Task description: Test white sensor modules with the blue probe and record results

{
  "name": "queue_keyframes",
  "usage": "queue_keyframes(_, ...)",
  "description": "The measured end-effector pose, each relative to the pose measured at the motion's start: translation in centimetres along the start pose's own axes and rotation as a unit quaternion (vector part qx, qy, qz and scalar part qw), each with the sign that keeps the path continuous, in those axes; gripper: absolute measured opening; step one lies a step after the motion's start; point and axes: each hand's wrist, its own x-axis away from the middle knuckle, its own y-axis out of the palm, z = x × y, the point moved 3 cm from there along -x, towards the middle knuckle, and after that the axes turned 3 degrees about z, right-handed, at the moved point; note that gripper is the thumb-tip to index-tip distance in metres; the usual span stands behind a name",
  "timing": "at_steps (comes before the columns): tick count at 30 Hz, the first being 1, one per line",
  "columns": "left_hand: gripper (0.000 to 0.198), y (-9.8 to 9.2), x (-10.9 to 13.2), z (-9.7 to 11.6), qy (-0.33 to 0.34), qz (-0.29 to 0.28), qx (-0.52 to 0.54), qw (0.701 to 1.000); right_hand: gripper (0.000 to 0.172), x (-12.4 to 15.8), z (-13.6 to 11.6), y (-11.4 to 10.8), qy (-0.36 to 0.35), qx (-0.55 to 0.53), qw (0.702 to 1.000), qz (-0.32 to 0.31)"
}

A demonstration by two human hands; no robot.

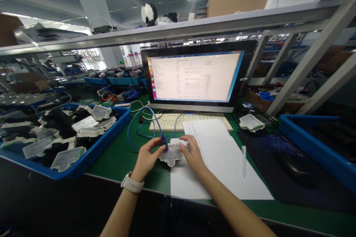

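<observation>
My left hand (pixel 149 156) is closed on the blue plug (pixel 164 140) of a blue cable (pixel 155 114), thumb and forefinger at its sides. Under the plug is a small grey-white electronic module (pixel 172 156) with a lobed lower edge and a lit red light. The plug meets the module's upper left part; how far it is inserted I cannot tell. My right hand (pixel 194 154) grips the module's right edge between thumb and fingers. The module is over the green bench top and the left edge of white paper sheets (pixel 219 166).
A blue bin (pixel 80 166) full of similar modules stands left. Behind the hands are a cream keyboard (pixel 167 121) and a monitor (pixel 194 77). To the right lie a white pen (pixel 244 161), another module (pixel 251 122), a black mouse (pixel 293 168) and a blue bin (pixel 319 144).
</observation>
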Motion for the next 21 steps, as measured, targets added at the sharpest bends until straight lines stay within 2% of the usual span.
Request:
queue_keyframes(7,0.033,0.2,0.5,-1.2,0.015,0.021,-0.004,1.0,0.019,-0.1,0.0,-0.1,0.011,-0.008,1.0,0.015)
queue_keyframes(11,0.029,0.2,1.3,-2.0,0.034,0.04,-0.012,0.999,0.02,0.0,-1.2,-2.2,0.028,-0.021,0.998,0.049)
queue_keyframes(14,0.026,0.3,1.9,-2.4,0.071,0.045,-0.04,0.996,0.02,0.5,-2.1,-6.1,0.017,0.006,0.996,0.09)
queue_keyframes(17,0.021,0.5,2.2,-2.5,0.127,0.049,-0.064,0.989,0.021,1.0,-2.1,-12.1,-0.021,0.098,0.986,0.134)
queue_keyframes(19,0.02,0.5,2.4,-2.5,0.168,0.06,-0.071,0.981,0.024,1.4,-1.2,-16.8,-0.037,0.2,0.965,0.168)
queue_keyframes(21,0.019,0.6,2.4,-2.7,0.203,0.073,-0.079,0.973,0.033,2.0,0.2,-21.5,-0.042,0.324,0.925,0.194)
